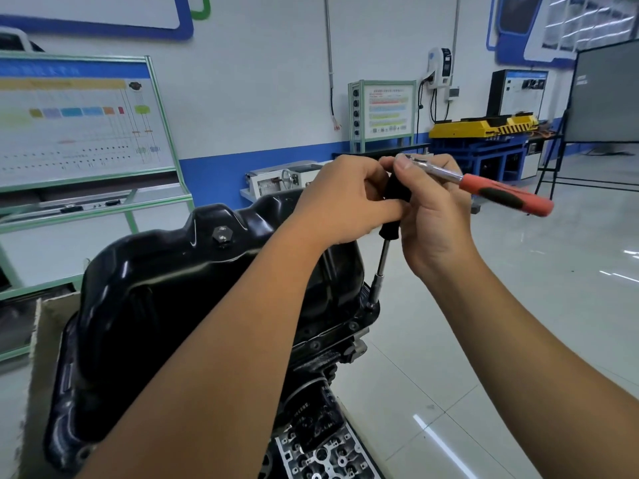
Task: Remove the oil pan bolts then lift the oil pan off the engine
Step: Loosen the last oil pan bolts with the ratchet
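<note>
Ratchet on the flange bolt, both hands at the top of the tool

Hands are up high, you're working the drive right now. Your left hand (345,198) has its fingers (387,207) curled round the black grip of the extension bar (383,261), pinching it just below the ratchet head. Your right hand (432,216) is closed on the ratchet (484,184) at the head end, thumb on top; the red handle sticks out away from your fingers to the right, and nothing holds it out there.

Now the line that matters: the bar runs straight down and slightly left from your fingers, and its socket sits on a bolt (370,305) at the near right corner of the oil pan (166,292) flange. So the bolt lies directly below your fingers, along the bar's long axis. Both hands are about equally close to it, left a touch nearer on the shaft.

The pan itself spreads out below and to the left of your fingers, black and glossy, dome up, seated on the engine (321,357). More bolt heads show along the flange below the socket, so I'd judge the unbolting is still early to midway and the lift is some way off. Keep that bar upright over the bolt as you swing, or the socket may slip.
</note>
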The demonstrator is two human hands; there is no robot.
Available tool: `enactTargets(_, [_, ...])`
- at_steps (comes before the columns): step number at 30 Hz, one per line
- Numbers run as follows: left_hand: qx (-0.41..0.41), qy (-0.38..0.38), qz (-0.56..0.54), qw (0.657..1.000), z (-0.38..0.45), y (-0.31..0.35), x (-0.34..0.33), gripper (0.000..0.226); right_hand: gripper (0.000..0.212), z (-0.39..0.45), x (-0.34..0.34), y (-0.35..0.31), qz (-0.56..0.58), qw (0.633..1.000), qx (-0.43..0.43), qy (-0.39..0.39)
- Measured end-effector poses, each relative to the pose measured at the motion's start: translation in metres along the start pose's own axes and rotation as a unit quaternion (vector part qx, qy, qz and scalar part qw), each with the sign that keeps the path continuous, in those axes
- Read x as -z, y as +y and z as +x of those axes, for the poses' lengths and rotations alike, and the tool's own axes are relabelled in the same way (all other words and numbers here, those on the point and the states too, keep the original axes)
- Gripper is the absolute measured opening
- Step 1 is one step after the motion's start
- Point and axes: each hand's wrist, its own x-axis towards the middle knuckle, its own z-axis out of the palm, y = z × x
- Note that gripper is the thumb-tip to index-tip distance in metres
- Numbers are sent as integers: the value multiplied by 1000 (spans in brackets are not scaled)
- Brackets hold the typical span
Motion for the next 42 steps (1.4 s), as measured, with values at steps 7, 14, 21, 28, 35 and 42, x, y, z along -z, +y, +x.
enactTargets(7, [-31, -23, -23, 999, -1, -3, 4, 26, 13, 3, -5, -1, 17, 998, -54, -26])
enactTargets(14, [-39, -46, -54, 997, 1, -5, 4, 27, 9, 4, -9, 4, 12, 1000, -19, -16])
enactTargets(21, [-51, -20, -43, 998, 0, -1, 3, 42, 15, 6, -3, 10, -50, 997, 54, 17])
enactTargets(28, [-69, -56, -58, 994, 3, -8, 5, 22, 12, 6, -9, 14, -15, 998, 33, 43])
enactTargets(35, [-60, -57, -58, 995, 3, -6, 4, 22, 17, 7, -15, 16, 31, 998, -10, 61])
enactTargets(42, [-50, -23, -53, 997, 3, -4, 3, 38, 17, 7, -14, 16, -21, 995, 43, 82])
